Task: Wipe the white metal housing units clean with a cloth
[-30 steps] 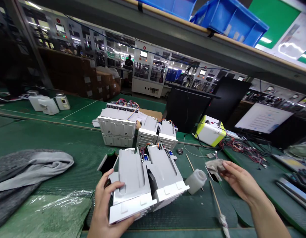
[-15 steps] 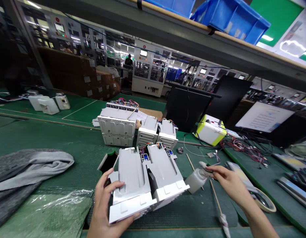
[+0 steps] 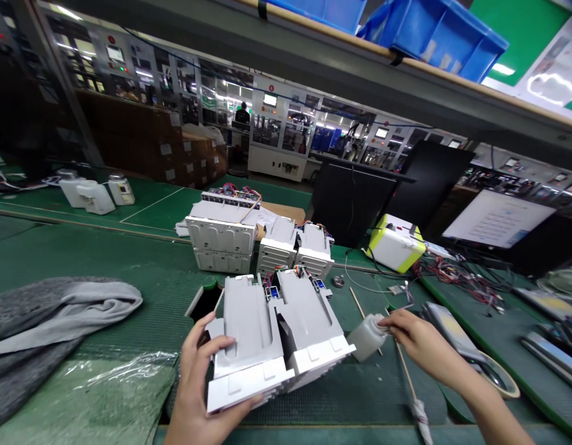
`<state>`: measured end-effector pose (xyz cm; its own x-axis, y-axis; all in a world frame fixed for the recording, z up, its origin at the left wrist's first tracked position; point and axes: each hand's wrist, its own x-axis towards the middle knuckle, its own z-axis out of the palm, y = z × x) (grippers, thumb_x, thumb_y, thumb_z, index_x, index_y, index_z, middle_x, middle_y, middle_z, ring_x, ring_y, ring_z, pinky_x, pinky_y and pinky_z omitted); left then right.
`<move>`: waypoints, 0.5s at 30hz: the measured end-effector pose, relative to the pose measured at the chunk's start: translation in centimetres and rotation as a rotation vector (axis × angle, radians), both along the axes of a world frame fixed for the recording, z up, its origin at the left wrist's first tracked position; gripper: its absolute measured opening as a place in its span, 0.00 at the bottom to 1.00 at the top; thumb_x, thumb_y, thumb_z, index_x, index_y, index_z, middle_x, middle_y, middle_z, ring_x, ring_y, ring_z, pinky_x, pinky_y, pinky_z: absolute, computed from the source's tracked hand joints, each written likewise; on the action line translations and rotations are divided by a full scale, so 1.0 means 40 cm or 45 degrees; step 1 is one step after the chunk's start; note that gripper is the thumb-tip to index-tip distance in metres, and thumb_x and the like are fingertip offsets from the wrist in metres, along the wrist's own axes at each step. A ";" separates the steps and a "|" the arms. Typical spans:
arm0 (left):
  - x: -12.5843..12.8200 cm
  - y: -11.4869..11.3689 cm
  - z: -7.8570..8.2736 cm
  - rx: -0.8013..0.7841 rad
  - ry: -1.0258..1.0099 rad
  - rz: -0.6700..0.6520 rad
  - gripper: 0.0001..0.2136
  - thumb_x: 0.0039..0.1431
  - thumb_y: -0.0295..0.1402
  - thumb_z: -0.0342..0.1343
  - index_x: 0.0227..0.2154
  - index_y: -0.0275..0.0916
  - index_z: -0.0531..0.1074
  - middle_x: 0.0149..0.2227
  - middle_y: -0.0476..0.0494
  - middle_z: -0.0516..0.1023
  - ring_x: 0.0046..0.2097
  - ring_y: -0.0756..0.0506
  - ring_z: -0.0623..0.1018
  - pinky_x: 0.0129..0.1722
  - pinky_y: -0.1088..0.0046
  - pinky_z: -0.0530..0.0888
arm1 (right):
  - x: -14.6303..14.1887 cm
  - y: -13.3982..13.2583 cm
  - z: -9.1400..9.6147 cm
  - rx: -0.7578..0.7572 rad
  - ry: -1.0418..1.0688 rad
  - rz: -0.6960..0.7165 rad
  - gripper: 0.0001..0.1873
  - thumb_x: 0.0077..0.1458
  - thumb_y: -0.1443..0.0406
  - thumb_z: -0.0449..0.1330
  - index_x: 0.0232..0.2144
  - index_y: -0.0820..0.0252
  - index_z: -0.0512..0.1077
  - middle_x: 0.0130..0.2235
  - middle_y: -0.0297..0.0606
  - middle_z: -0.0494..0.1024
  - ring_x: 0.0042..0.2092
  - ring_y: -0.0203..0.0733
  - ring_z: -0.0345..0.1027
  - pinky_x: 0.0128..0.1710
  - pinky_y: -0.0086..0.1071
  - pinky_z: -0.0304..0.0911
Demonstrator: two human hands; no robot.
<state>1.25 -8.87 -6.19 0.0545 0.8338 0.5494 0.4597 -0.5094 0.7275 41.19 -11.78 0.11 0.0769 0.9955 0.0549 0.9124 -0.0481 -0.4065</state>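
My left hand [image 3: 200, 377] grips the left side of a grey-white plastic housing [image 3: 248, 321], thumb under its front edge and fingers on top. Joined or close beside it is a second similar housing [image 3: 308, 315]; both show wires and small blue parts at the back. At the mouth of a translucent plastic bottle [image 3: 369, 337], my right hand [image 3: 406, 327] pinches a small whitish wad, mostly hidden by the fingers. Near that hand lies a thin wooden stick [image 3: 406, 371] with a cloth-wrapped end. Another stick [image 3: 357, 303] lies behind the bottle.
More grey housings [image 3: 223, 235] stand at the back. A grey cloth [image 3: 67, 309] and clear plastic film [image 3: 109, 395] lie left. To the right are a tape roll [image 3: 511, 386], a white-and-yellow box [image 3: 394, 244] and tangled wires [image 3: 448, 278]. Blue bins [image 3: 434, 37] sit overhead.
My right hand has lowered the whitish wad from above the bottle to its mouth, where its tip no longer shows. My left hand keeps its hold on the housing.
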 end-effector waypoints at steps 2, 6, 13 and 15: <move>-0.001 0.000 -0.001 -0.003 0.002 0.000 0.22 0.50 0.41 0.63 0.46 0.45 0.64 0.65 0.37 0.53 0.65 0.30 0.59 0.57 0.49 0.63 | -0.004 0.003 0.007 -0.029 -0.049 0.034 0.14 0.55 0.66 0.50 0.35 0.57 0.77 0.40 0.41 0.78 0.43 0.46 0.72 0.46 0.38 0.65; -0.002 0.000 -0.002 0.003 0.009 -0.002 0.22 0.50 0.39 0.63 0.47 0.45 0.64 0.65 0.36 0.53 0.65 0.29 0.59 0.57 0.49 0.64 | -0.017 0.012 0.020 -0.075 -0.110 0.123 0.12 0.52 0.69 0.51 0.34 0.56 0.74 0.42 0.40 0.76 0.42 0.43 0.71 0.44 0.35 0.65; -0.002 -0.001 0.000 0.001 0.008 -0.013 0.22 0.50 0.40 0.63 0.47 0.45 0.64 0.65 0.37 0.52 0.65 0.30 0.58 0.57 0.48 0.63 | -0.017 0.027 0.034 -0.076 -0.174 0.122 0.11 0.56 0.69 0.49 0.39 0.56 0.69 0.39 0.40 0.77 0.41 0.46 0.71 0.42 0.37 0.64; -0.002 -0.001 -0.001 0.001 0.008 -0.014 0.22 0.50 0.39 0.63 0.47 0.45 0.64 0.65 0.37 0.52 0.65 0.30 0.58 0.57 0.48 0.63 | -0.019 0.026 0.037 -0.074 -0.180 0.126 0.11 0.57 0.69 0.49 0.39 0.55 0.69 0.39 0.41 0.77 0.41 0.46 0.71 0.43 0.37 0.63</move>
<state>1.15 -8.89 -6.23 0.0672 0.8328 0.5494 0.4584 -0.5149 0.7244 40.43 -10.73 1.58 -0.0258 0.9997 0.0005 0.9617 0.0250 -0.2728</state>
